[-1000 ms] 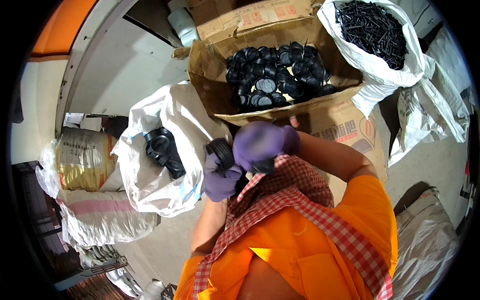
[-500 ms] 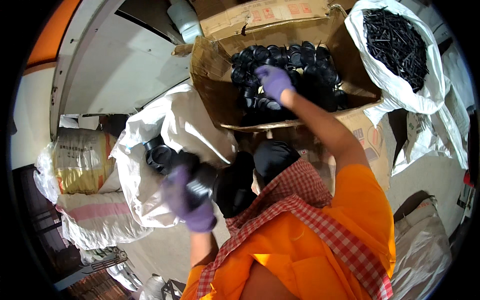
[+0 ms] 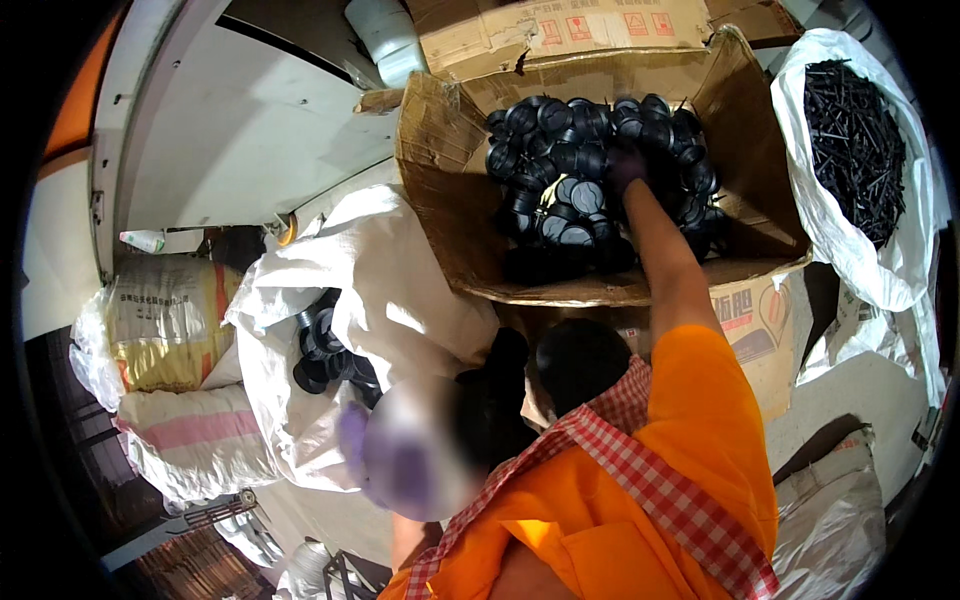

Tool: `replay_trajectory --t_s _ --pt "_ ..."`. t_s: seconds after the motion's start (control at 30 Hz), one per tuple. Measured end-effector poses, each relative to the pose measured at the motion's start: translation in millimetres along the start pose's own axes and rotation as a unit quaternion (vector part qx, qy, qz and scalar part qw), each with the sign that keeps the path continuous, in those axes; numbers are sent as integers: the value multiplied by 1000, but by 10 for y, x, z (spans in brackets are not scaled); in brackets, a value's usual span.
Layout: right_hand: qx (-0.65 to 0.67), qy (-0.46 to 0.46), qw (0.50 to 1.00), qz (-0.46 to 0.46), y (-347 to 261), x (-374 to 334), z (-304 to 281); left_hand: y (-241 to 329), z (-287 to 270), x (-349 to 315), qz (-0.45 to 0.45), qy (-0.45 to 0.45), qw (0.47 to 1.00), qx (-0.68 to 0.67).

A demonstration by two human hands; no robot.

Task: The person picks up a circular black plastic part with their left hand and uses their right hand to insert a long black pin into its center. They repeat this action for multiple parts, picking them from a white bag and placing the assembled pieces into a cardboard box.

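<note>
My right hand (image 3: 627, 166), in a purple glove, reaches into a large cardboard box (image 3: 440, 200). It touches a pile of black round plastic parts (image 3: 585, 196) that look like lidded caps. Shadow and the pile hide its fingers, so what it holds, if anything, does not show. Lower left, beside the white sack, my left hand (image 3: 354, 445) wears a purple glove too. A pale blur covers most of it, and its fingers cannot be made out. More black round parts (image 3: 322, 345) lie inside the open white woven sack (image 3: 395, 250).
An open white sack (image 3: 795, 115) full of thin black plastic sticks (image 3: 850, 150) stands right of the box. Filled sacks (image 3: 195, 440) are stacked at the left, and another sack (image 3: 835, 510) lies at the lower right. A pale panel (image 3: 250, 130) borders the far left.
My right hand has moved right and deeper into the pile. My left hand has come down and nearer my body. The whole view has shifted slightly.
</note>
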State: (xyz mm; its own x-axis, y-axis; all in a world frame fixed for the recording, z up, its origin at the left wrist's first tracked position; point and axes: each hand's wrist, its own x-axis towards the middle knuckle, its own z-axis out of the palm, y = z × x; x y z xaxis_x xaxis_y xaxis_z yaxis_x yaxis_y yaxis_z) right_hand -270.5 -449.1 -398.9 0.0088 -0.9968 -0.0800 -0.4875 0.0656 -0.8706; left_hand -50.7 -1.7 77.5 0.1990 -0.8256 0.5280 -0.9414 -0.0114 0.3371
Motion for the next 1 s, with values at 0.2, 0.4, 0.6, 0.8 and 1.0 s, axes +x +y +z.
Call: replay_trajectory --t_s 0.2,0.4,0.6,0.8,1.0 --pt "-176 -114 953 218 -1080 -409 249 322 415 56 -14 -160 974 -160" --pt "-206 -115 952 198 -1274 -408 -63 414 1218 312 26 -209 934 -288" --pt "-286 -160 945 16 -1069 -265 118 289 1710 180 -90 -273 898 -332" --pt "-12 -104 990 90 -1180 -548 261 170 1757 228 -162 -297 880 -333" --pt "-93 -206 928 -297 -2549 -1509 -757 109 1712 351 -389 -45 769 -505"
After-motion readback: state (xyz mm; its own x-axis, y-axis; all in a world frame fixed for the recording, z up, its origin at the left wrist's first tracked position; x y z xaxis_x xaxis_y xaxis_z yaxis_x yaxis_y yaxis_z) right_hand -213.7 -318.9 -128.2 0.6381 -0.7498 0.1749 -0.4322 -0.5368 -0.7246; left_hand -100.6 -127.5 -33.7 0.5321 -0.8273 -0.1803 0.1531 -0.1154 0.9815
